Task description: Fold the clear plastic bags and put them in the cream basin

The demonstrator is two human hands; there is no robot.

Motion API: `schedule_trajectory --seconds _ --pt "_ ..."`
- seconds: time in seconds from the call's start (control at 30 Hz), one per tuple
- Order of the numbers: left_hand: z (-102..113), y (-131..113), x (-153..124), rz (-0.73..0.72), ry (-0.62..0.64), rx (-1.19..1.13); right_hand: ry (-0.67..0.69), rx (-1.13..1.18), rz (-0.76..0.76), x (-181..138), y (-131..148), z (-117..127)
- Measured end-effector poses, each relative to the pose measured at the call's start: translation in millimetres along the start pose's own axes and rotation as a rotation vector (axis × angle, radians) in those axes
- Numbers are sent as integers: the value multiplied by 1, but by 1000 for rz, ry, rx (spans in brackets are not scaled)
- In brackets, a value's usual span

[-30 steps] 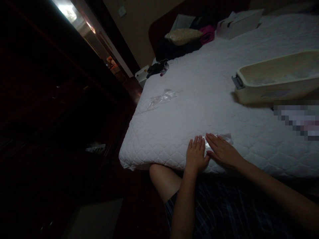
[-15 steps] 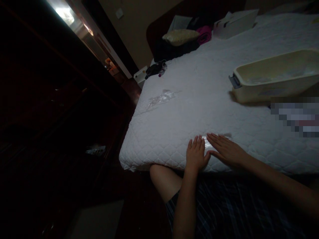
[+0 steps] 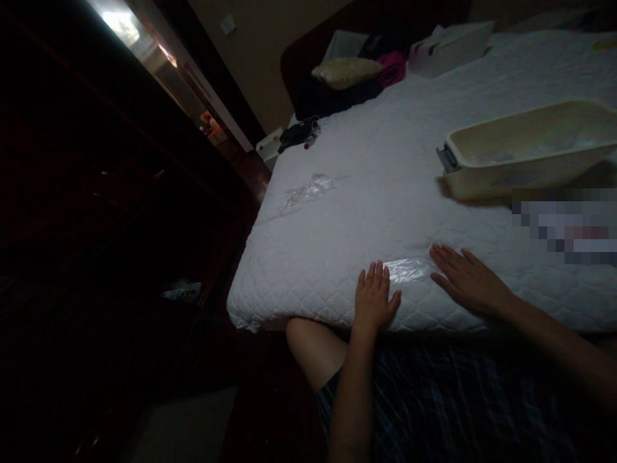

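A flat, shiny strip of clear plastic, perhaps a small bag [image 3: 407, 270], lies on the quilted white mattress [image 3: 376, 218] near its front edge. My left hand [image 3: 374, 299] rests palm down with its fingertips at the left end of the plastic, fingers stretched out. At the other end, my right hand [image 3: 467, 278] lies flat on the mattress, fingers stretched, just beside the plastic. Neither hand grips anything. Farther back to the left, a crumpled piece of clear plastic [image 3: 308, 191] lies on the mattress.
A cream plastic bin [image 3: 520, 180] with a grey latch stands at the right. By it lies a blurred-out item [image 3: 573, 228]. At the back are a pillow-like bag [image 3: 347, 72], a magenta roll [image 3: 391, 69] and a white box [image 3: 450, 50]. Dark furniture fills the left.
My right hand has slid rightward along the plastic, away from my left hand, uncovering the strip between them. My left hand has stayed nearly in place.
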State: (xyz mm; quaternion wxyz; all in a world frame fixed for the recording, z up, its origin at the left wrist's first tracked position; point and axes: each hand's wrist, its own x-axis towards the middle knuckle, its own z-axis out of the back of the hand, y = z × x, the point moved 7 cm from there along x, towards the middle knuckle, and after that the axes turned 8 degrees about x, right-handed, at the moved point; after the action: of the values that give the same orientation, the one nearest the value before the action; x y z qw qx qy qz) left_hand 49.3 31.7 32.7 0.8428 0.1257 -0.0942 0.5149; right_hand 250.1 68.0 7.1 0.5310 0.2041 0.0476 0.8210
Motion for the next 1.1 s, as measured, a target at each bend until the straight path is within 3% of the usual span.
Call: schedule_trajectory --seconds 0.73,0.97,1.1 --pt "0 3 -12 -63 -70 -76 -53 -15 -120 6 4 9" --pt "-1 0 -11 -54 -85 33 -146 13 -184 4 -1 15" --pt "-1 -1 -11 -52 -87 61 -270 73 -151 1 7 32"
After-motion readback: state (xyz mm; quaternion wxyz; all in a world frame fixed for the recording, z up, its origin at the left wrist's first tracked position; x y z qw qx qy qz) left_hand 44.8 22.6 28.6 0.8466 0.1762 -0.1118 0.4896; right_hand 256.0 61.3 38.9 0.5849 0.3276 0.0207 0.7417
